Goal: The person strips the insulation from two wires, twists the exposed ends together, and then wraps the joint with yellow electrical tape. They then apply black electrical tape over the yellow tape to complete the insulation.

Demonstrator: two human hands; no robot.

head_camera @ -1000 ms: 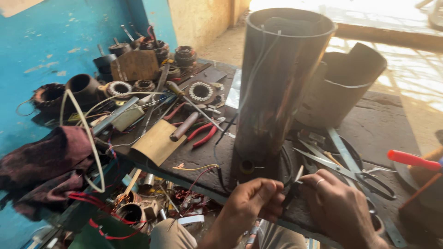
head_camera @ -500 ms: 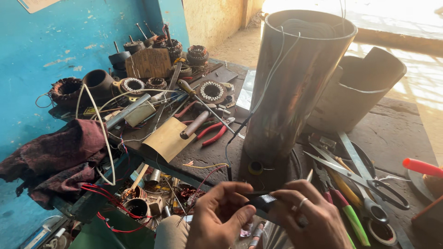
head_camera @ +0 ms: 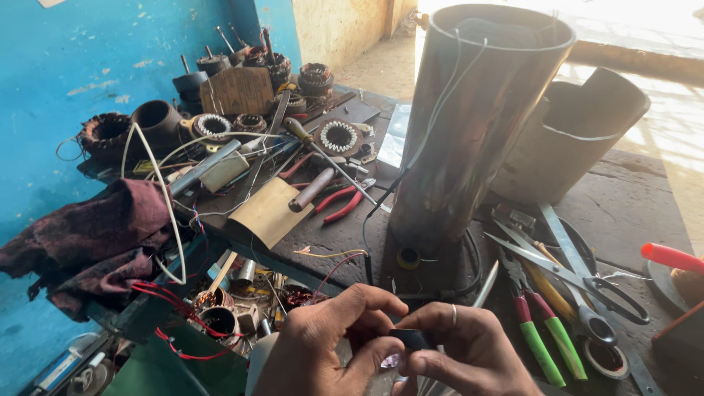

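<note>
At bottom centre, the left hand [head_camera: 323,352] and right hand [head_camera: 458,356] pinch a small dark strip [head_camera: 411,339]: likely light and thin; grip its ends.

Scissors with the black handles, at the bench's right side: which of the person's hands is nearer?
Right. The right hand is just left of and below the scissors, near the green-handled pliers. The left hand sits farther left, beyond the right one.

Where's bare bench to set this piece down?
Bare bench lies right of the short dark cylinder, beyond the scissors. A smaller patch sits between the red-handled pliers and tall metal cylinder. The left side is crowded.
</note>
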